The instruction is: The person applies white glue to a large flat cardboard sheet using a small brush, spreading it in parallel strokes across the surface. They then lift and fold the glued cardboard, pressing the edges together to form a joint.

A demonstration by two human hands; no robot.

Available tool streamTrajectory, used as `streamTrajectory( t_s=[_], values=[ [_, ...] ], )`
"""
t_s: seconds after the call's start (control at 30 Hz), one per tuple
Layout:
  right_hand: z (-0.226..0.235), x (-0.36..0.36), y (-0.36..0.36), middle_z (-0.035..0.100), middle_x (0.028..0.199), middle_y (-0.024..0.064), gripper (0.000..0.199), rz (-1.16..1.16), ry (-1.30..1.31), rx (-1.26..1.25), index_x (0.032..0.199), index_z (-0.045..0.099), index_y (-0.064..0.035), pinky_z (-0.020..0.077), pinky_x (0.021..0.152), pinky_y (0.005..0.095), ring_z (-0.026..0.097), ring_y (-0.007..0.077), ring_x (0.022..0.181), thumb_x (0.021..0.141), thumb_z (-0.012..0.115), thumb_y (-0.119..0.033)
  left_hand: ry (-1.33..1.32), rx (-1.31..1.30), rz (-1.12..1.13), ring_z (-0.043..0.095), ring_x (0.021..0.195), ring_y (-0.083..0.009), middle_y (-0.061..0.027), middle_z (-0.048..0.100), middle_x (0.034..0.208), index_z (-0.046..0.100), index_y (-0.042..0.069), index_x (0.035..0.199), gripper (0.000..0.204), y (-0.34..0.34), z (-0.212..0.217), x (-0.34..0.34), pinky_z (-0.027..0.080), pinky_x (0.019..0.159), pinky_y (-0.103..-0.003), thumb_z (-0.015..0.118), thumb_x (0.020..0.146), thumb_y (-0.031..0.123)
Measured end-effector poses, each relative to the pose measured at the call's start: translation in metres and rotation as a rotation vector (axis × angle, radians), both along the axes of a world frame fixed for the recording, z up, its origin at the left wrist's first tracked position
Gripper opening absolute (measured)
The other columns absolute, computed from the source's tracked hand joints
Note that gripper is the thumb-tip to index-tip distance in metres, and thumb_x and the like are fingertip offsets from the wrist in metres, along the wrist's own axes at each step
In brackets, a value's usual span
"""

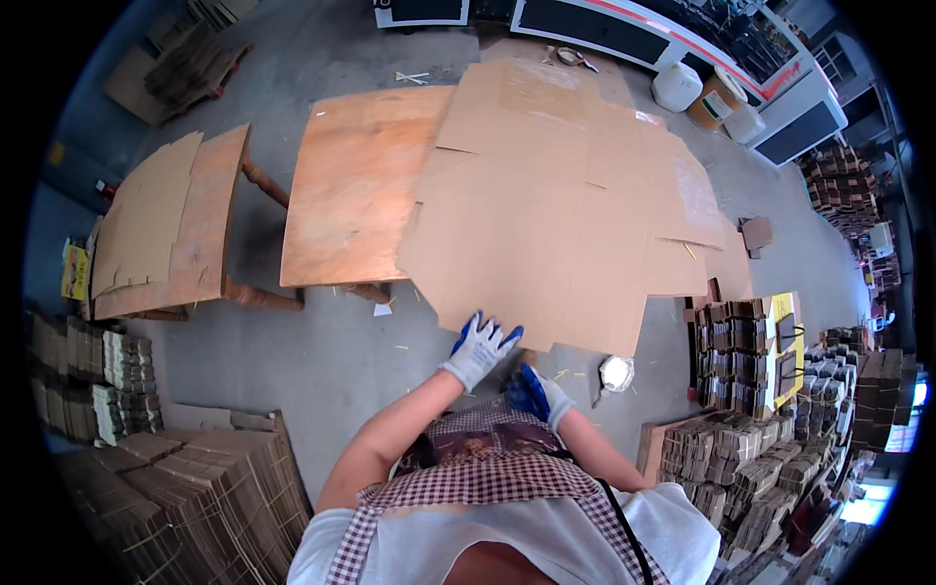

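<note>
A large flat sheet of brown cardboard (536, 224) lies over the wooden table in front of me, its near edge toward my body. My left hand (476, 353), in a white glove with blue fingertips, is at that near edge with fingers spread, the fingertips over the sheet's edge. My right hand (536, 392), in a matching glove, is low beside my checked apron (487, 478), just below the sheet's edge. Its fingers are partly hidden against the apron, so their grip does not show.
Bare wooden tabletop (351, 185) shows left of the sheet. Farther left, another wooden table (210, 234) carries cardboard sheets (146, 219). Bundled cardboard stands at the lower left (195, 487) and lower right (731, 458). A machine (604, 39) and drums (717, 100) stand beyond.
</note>
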State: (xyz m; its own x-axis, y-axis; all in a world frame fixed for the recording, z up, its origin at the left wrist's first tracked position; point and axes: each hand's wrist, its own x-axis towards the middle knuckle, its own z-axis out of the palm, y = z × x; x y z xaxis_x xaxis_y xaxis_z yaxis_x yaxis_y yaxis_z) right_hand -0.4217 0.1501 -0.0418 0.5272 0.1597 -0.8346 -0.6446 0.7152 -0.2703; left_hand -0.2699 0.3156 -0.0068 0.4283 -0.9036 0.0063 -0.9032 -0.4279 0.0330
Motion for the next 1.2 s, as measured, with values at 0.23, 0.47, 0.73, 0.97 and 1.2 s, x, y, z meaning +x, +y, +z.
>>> streamTrajectory(
  t_s=[0.23,0.47,0.73,0.97,1.2],
  values=[
    [-0.017,0.044,0.061,0.069,0.096,0.0141,0.044,-0.343,0.015,-0.02,0.103,0.064,-0.0063,0.0578,0.084,0.0428,0.068,0.0336,0.093,0.089,0.069,-0.048,-0.089,0.158,0.016,0.049,0.128,-0.0333,-0.0157,0.047,0.146,0.028,0.023,0.156,0.06,0.039,-0.003,0.044,0.034,0.106,-0.054,0.04,0.098,0.019],
    [0.032,0.061,0.132,0.072,0.105,0.0107,0.05,-0.755,-0.26,0.162,0.094,0.069,-0.0084,0.0512,0.097,0.0405,0.065,0.0274,0.104,0.09,0.062,-0.057,-0.147,-0.103,-0.353,0.066,0.092,-0.0271,-0.0103,0.069,0.102,0.054,0.012,0.133,0.041,0.069,0.028,0.016,0.048,0.073,-0.044,0.046,0.093,0.019],
    [0.028,0.009,0.141,0.058,0.135,0.0123,0.047,-0.765,-0.421,-0.139,0.136,0.051,-0.0067,0.0468,0.104,0.0414,0.058,0.0279,0.12,0.096,0.062,-0.028,0.123,-0.627,-0.425,0.059,0.117,-0.0258,-0.0147,0.062,0.124,0.055,0.009,0.136,0.054,0.176,0.112,0.048,0.042,0.102,-0.046,0.056,0.093,0.042],
    [0.063,0.049,0.184,0.047,0.146,0.013,0.065,-0.54,-0.526,-0.191,0.147,0.039,-0.0069,0.0385,0.111,0.0513,0.047,0.0324,0.134,0.091,0.066,-0.027,0.885,-1.389,0.804,0.047,0.131,-0.0322,-0.0172,0.044,0.147,0.03,0.012,0.153,0.075,0.345,0.098,0.159,0.037,0.111,-0.044,0.062,0.093,0.046],
    [0.059,0.23,0.135,0.067,0.119,0.0082,0.034,-0.297,-0.582,-0.489,0.123,0.062,-0.0055,0.0509,0.099,0.0395,0.063,0.024,0.11,0.09,0.066,-0.014,1.768,-2.162,0.661,0.044,0.136,-0.0332,-0.0158,0.04,0.152,0.031,0.01,0.152,0.098,0.506,0.117,0.215,0.032,0.114,-0.052,0.036,0.086,0.082]
  ],
)
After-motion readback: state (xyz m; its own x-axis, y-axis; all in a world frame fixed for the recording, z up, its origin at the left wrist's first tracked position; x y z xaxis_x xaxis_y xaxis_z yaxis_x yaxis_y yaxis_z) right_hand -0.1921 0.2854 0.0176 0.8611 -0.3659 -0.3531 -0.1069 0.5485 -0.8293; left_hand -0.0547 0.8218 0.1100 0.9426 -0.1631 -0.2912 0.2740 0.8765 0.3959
